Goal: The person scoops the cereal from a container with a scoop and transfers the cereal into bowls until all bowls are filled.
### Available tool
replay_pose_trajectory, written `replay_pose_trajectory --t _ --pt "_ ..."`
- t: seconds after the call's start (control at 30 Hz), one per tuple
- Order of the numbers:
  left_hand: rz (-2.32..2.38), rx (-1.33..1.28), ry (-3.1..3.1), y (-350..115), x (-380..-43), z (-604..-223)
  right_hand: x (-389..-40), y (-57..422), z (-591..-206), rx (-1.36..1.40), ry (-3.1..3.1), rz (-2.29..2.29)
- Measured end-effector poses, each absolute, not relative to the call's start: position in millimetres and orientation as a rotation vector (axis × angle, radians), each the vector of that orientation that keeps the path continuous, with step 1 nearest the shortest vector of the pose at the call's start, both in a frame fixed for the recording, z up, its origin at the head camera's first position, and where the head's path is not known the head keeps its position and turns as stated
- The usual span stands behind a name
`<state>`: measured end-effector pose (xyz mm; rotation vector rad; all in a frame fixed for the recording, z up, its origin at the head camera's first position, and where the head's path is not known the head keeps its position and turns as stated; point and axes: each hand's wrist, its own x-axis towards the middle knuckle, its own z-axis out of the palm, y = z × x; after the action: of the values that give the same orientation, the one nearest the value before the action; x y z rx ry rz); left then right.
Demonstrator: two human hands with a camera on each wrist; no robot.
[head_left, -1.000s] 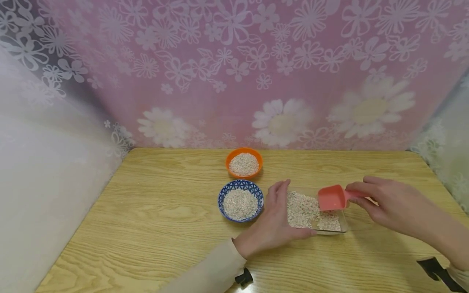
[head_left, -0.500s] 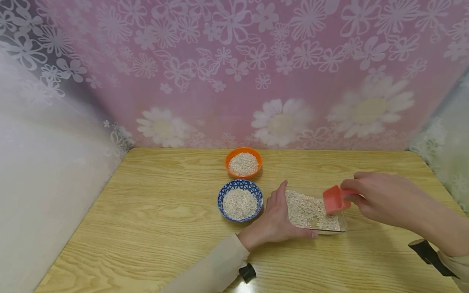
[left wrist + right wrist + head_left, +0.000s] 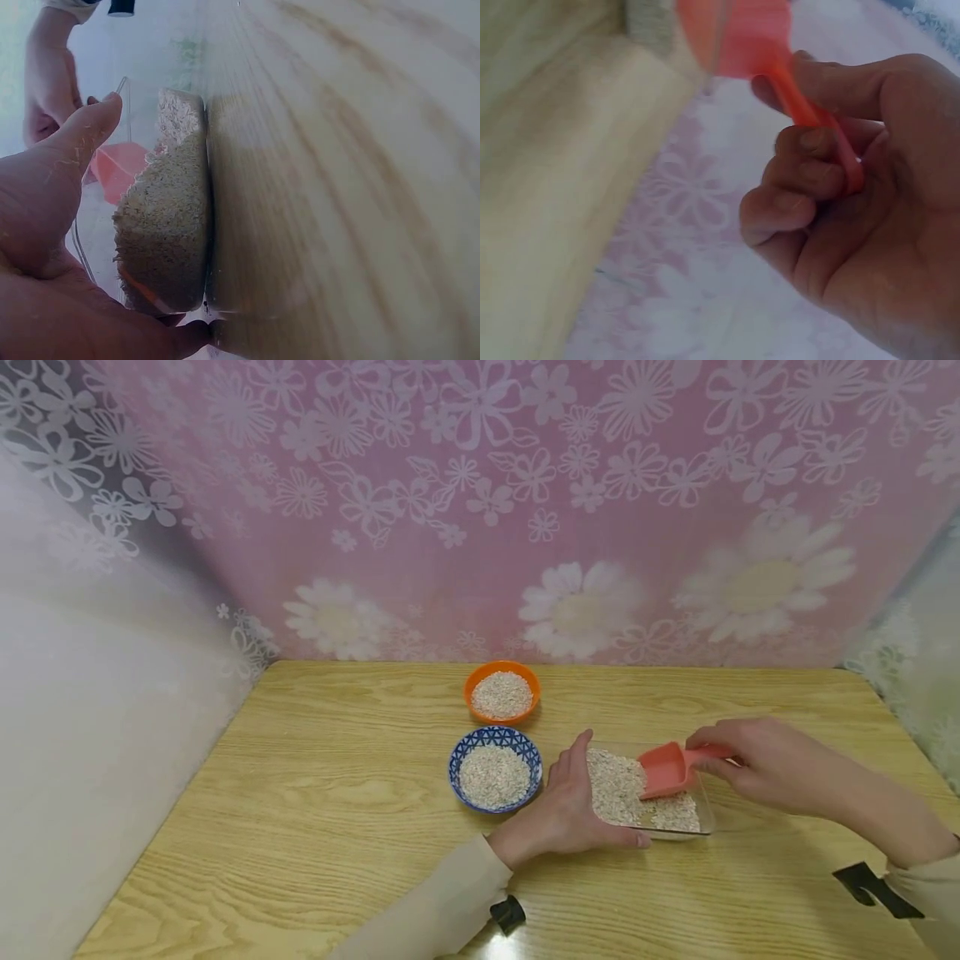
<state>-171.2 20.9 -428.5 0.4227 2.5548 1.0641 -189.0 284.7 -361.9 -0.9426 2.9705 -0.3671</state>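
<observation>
My right hand (image 3: 757,764) grips the handle of a coral-pink scoop (image 3: 663,770), with the fingers curled round it in the right wrist view. The scoop's front edge dips into the oats (image 3: 615,785) inside a clear rectangular glass container (image 3: 678,834). At the container's left end, my left hand (image 3: 570,814) holds it, thumb along the near side and fingers at the far left. In the left wrist view the oats (image 3: 169,210) show through the glass, heaped higher toward the left hand. How full the scoop is cannot be told.
A blue-and-white patterned bowl (image 3: 455,777) of oats stands just left of my left hand. Behind it is an orange bowl (image 3: 470,683), also holding oats. The wooden table (image 3: 337,793) ends at a pink flowered curtain (image 3: 450,568).
The scoop has lowered from above the container's right part, tilted, and pushed left into the oats. My right hand moved left with it. The left hand has stayed on the container.
</observation>
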Motion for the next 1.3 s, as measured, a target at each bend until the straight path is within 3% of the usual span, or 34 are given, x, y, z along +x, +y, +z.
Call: replay_pose_trajectory --t 0.4,1.3 --pt "1.056 0.426 2.555 20.9 -172.1 -429.5 -181.2 289.5 -414.5 -1.249 2.982 -0.838" --pt "1.053 0.417 2.555 20.3 -171.6 -428.5 -159.5 273.6 -417.5 -1.13 2.935 -1.001"
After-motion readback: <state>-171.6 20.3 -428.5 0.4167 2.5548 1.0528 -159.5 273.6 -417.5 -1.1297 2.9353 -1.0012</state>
